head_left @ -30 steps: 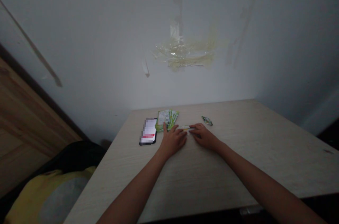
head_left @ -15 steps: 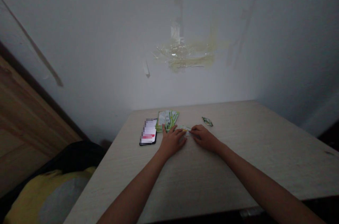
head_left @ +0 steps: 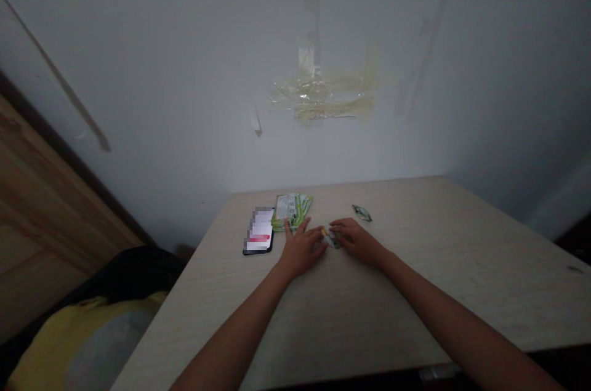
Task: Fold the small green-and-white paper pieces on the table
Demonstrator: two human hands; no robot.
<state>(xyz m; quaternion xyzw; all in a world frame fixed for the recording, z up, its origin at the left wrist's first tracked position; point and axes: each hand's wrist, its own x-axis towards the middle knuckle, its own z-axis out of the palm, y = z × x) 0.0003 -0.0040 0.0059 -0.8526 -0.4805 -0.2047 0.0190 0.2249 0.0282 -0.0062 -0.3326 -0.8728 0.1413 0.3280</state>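
Between my two hands is a small green-and-white wrapper (head_left: 330,237) with a yellow patch, partly hidden by the fingers. My left hand (head_left: 301,251) pinches its left side with thumb and forefinger, while the other fingers spread toward the pile. At the wrapper's right side, my right hand (head_left: 356,239) grips with bent fingers. Several flat green-and-white wrappers (head_left: 289,206) lie in a fanned pile just beyond my left hand. Past my right hand lies a small folded wrapper (head_left: 362,212), apart from the others.
A phone (head_left: 259,231) with a lit, blurred screen lies left of the pile. The pale wooden table (head_left: 369,317) meets a wall (head_left: 184,71) with tape remains (head_left: 332,98). To the left of the table are a yellow-and-grey cloth item (head_left: 92,342) and a wooden panel (head_left: 41,212).
The small wrapper has turned from lying crosswise to slanting toward me, and looks more compact. My right fingers have shifted around it; my left hand has moved only slightly.
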